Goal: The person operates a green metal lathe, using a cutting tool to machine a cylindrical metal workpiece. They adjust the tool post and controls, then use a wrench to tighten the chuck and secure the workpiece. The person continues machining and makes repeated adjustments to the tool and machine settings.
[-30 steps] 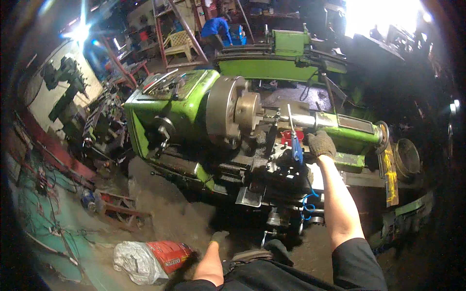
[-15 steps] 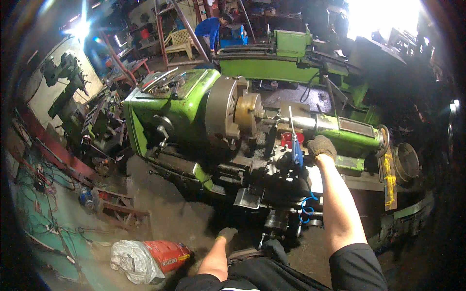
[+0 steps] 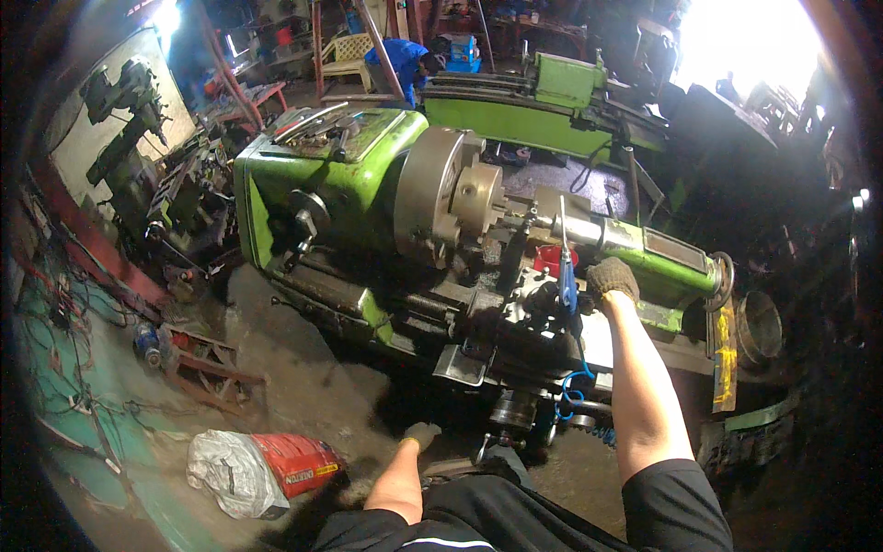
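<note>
Seemingly, the step in hand centres on the tool post [image 3: 526, 296] of the green lathe [image 3: 379, 189]: the gloved right hand [image 3: 612, 279] is curled just beside the upright blue air gun [image 3: 568, 287], though whether it grips anything I cannot tell. The gloved left hand [image 3: 421, 435] hangs low above the floor [image 3: 322, 359], its fingers unclear. A ring-shaped metal workpiece [image 3: 477, 198] sits at the chuck [image 3: 425, 198]; any move nearby calls for keeping gloves clear. Beyond the lathe stand another green machine [image 3: 497, 127] and a cream chair [image 3: 348, 51].
</note>
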`<state>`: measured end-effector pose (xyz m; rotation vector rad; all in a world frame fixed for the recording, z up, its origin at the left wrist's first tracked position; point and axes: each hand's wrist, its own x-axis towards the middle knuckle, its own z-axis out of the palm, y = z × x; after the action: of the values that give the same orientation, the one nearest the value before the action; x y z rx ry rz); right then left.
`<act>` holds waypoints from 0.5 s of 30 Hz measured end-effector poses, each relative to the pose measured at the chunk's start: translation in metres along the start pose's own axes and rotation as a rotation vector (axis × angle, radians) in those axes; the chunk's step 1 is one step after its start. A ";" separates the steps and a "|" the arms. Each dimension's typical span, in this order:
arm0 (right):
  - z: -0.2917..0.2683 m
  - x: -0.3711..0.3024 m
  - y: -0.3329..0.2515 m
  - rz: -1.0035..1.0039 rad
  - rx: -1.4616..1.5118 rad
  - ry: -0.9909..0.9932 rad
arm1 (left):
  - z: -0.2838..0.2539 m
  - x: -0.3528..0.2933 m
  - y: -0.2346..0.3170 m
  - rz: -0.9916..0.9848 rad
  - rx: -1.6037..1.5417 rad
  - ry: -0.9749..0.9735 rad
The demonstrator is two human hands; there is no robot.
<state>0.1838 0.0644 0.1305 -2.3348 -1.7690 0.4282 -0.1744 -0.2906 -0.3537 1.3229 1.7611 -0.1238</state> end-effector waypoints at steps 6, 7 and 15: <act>0.004 0.006 0.007 0.010 0.020 0.022 | -0.003 -0.003 0.011 -0.097 -0.066 -0.089; 0.003 0.004 0.006 0.007 0.015 0.020 | 0.001 -0.002 0.005 -0.093 -0.101 -0.052; -0.003 0.000 0.000 0.039 0.029 -0.009 | 0.025 0.005 -0.037 -0.032 -0.158 0.054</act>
<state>0.1851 0.0642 0.1330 -2.3546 -1.7118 0.4687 -0.1895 -0.3159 -0.3868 1.1944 1.7992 0.0337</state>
